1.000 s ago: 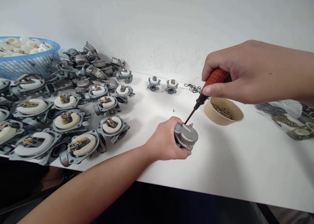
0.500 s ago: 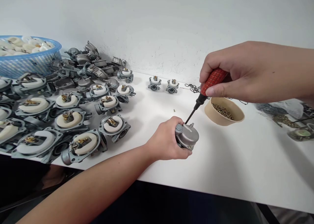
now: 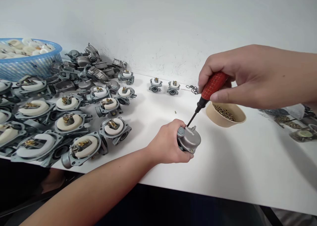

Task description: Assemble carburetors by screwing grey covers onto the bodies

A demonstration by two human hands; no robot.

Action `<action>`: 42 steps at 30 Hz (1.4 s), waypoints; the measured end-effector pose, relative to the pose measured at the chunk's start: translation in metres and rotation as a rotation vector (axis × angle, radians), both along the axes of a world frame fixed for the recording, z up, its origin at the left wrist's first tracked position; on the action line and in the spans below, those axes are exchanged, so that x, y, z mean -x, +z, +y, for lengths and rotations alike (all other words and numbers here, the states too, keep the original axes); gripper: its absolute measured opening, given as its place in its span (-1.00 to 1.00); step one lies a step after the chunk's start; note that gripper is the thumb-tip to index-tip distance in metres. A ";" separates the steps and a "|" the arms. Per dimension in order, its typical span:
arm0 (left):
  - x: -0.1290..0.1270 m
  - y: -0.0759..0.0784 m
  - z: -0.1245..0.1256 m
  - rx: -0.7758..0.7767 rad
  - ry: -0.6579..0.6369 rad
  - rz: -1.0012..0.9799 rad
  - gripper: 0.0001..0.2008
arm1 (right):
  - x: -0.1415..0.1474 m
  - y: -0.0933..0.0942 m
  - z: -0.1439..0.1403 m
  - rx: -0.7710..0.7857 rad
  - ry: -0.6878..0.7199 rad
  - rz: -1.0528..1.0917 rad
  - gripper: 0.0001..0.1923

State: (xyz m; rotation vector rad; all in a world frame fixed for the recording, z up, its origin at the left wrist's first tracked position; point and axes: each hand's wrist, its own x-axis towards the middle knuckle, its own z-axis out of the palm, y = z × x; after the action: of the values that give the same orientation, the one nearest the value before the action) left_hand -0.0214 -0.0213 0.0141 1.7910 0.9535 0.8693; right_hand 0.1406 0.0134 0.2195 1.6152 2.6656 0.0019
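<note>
The left hand (image 3: pixel 168 143) gripped a grey carburettor (image 3: pixel 189 139) on the white table (image 3: pixel 247 166), near its front edge. The right hand (image 3: pixel 247 75) closed around a red-handled screwdriver (image 3: pixel 206 95), tip slanting down onto the carburettor's top. A bowl (image 3: pixel 225 113) of small screws stood just behind; more carburettors (image 3: pixel 74 120) lay left.

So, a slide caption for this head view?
Left hand steadies a carburetor; right hand sets a red-handled screwdriver on it.

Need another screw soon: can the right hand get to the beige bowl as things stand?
Probably yes: the right hand hovers just above the beige bowl, nothing between, but it grips the screwdriver.
</note>
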 end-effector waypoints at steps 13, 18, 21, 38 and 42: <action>0.000 -0.003 0.001 0.031 -0.012 0.008 -0.35 | -0.001 -0.001 0.008 -0.035 0.000 -0.084 -0.82; -0.001 -0.004 0.001 0.040 -0.012 -0.008 -0.34 | 0.002 -0.003 0.012 -0.094 -0.104 -0.162 -0.63; -0.001 -0.004 0.002 0.053 -0.005 -0.026 -0.33 | 0.000 -0.003 0.012 -0.031 -0.073 -0.115 -0.51; -0.002 -0.007 0.003 -0.003 -0.002 -0.029 -0.32 | 0.010 -0.001 0.007 -0.087 -0.099 -0.125 -0.52; -0.001 -0.006 0.003 -0.010 -0.004 -0.024 -0.33 | 0.008 -0.004 0.011 -0.152 -0.136 -0.153 -0.55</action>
State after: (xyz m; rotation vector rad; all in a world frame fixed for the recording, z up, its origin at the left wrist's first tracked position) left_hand -0.0202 -0.0187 0.0082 1.7868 0.9309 0.8924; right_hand 0.1323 0.0241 0.2153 1.7576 2.4908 0.3188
